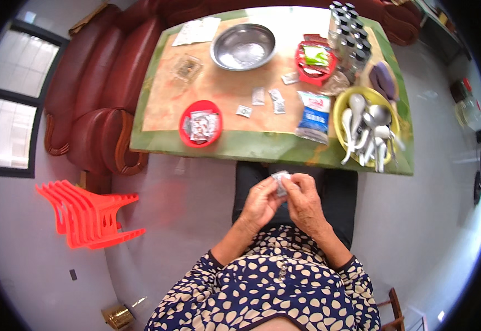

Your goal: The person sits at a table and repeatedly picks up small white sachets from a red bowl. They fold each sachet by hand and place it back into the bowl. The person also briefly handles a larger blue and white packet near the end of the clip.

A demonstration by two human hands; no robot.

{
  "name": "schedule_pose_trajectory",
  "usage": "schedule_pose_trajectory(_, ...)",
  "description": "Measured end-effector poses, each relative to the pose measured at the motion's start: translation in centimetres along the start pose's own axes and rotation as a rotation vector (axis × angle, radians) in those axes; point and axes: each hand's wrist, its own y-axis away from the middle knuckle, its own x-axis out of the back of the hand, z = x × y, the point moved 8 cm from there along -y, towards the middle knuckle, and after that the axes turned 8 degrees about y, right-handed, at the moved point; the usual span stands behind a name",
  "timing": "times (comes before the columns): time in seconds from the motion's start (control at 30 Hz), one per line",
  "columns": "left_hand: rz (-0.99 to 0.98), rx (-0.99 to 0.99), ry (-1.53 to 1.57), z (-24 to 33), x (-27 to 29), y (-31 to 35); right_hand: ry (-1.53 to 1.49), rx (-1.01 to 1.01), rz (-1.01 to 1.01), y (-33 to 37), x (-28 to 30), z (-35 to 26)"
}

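A small whitish sachet (280,181) is pinched between my two hands, held above my lap just in front of the table edge. My left hand (262,202) grips it from the left, fingers closed. On the other side, my right hand (305,202) has its thumb and fingertips on the sachet. Beyond them on the table lie several similar small packets (258,96). A red bowl (183,122) at the left holds a heap of such packets. Right of the loose ones lies a blue and white plastic bag (312,122).
Farther back stand a steel basin (216,54), a red basket (314,80) of packets and several dark-capped bottles (344,41). A yellow bowl (339,118) full of spoons sits near the right edge. Red plastic chairs (88,218) are stacked at the left, below a brown leather sofa (94,77).
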Motion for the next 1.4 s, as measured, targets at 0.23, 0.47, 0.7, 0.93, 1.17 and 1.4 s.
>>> schedule_pose_trajectory(0.23, 0.011, -0.041, 0.119, 0.9, 0.8, -0.6, 0.133, 0.134, -0.147, 1.2, -2.3, -0.9)
schedule_pose_trajectory(0.47, 0.425, -0.318, -0.245, 7.4, 11.9, -3.4, -0.010, 0.068, -0.363, 3.1, -4.2, -0.3)
schedule_pose_trajectory(0.7, 0.819, -0.838, -0.760, 22.8, 16.0, -5.4, -0.001, 0.022, -0.400, 3.1, -4.5, 1.0)
schedule_pose_trajectory(0.93, 0.895, -0.875, -0.543, 29.4, 17.4, -9.9, 0.006, -0.006, -0.397, 2.4, -4.6, 1.9)
schedule_pose_trajectory(1.17, 1.209, -1.274, -1.613, 28.3, 9.2, -9.7, -0.001, -0.073, -0.423, 2.2, -4.9, 3.5)
schedule_pose_trajectory(1.4, 0.263, -1.033, -1.931, 19.1, 6.3, -19.5, -0.024, -0.112, -0.446, 1.5, -4.7, 4.4)
